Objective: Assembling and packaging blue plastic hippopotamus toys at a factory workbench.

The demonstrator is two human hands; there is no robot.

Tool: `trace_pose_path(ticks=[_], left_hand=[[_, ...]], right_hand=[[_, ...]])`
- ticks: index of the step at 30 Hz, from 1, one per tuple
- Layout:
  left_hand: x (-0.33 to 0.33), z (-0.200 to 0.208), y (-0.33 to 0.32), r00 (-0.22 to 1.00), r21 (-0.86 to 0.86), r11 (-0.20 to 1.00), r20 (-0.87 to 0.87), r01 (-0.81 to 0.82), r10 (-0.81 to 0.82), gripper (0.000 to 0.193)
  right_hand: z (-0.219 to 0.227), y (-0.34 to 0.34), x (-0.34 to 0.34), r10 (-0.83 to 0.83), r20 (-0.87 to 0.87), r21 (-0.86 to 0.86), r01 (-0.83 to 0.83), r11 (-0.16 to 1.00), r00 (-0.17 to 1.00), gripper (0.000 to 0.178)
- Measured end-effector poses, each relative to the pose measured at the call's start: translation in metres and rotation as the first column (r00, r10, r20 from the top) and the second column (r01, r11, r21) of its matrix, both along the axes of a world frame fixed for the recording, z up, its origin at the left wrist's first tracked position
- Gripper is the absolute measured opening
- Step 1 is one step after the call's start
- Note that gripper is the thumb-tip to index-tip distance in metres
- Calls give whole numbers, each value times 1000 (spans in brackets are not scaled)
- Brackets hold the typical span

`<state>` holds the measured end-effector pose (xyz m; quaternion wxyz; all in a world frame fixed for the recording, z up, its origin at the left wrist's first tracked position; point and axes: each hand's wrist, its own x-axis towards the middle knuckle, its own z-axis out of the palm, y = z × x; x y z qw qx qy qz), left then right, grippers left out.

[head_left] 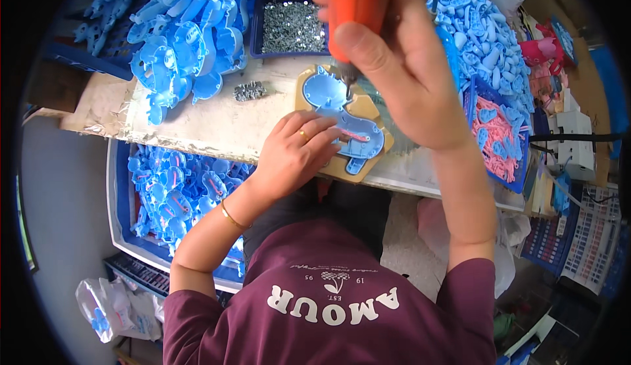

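Blue plastic shell (342, 112) under left hand (296, 151), screwdriver (355, 10) above.

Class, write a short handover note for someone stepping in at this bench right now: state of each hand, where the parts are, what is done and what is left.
Right hand: gripping the orange power screwdriver upright, its bit down on the blue plastic shell.
Left hand: flat on the shell, fingers pressing it into the tan jig.
Parts: tray of screws behind the jig, small loose screw pile beside it, heap of blue shells at upper left, bin of shells with pink inserts below the bench edge.
Done: shell seated with a pink piece on it.
Left: the screw under the bit; whether others remain cannot be seen.
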<state>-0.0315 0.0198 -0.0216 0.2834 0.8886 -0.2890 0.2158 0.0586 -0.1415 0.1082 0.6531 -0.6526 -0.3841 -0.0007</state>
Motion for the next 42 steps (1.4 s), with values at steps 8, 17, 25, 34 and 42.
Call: trace_pose_path(ticks=[8, 17, 25, 34, 42], left_hand=[[-20, -8, 6, 998, -5, 999, -41, -48, 48, 39], [-21, -11, 0, 991, 102, 991, -92, -90, 100, 48], [-16, -18, -2, 985, 134, 984, -109, -115, 130, 51], [-17, -23, -2, 983, 156, 979, -113, -129, 147, 43], [-19, -26, -2, 980, 233, 962, -108, -140, 169, 47]], right_hand=[[82, -76, 20, -686, 531, 38, 795, 606, 497, 34], [102, -21, 113, -302, 300, 0, 316, 949, 905, 68], [42, -25, 61, 174, -21, 177, -167, 970, 985, 35], [42, 37, -11, -211, -261, 241, 275, 931, 942, 69], [20, 36, -26, -336, -173, 236, 370, 899, 926, 55]])
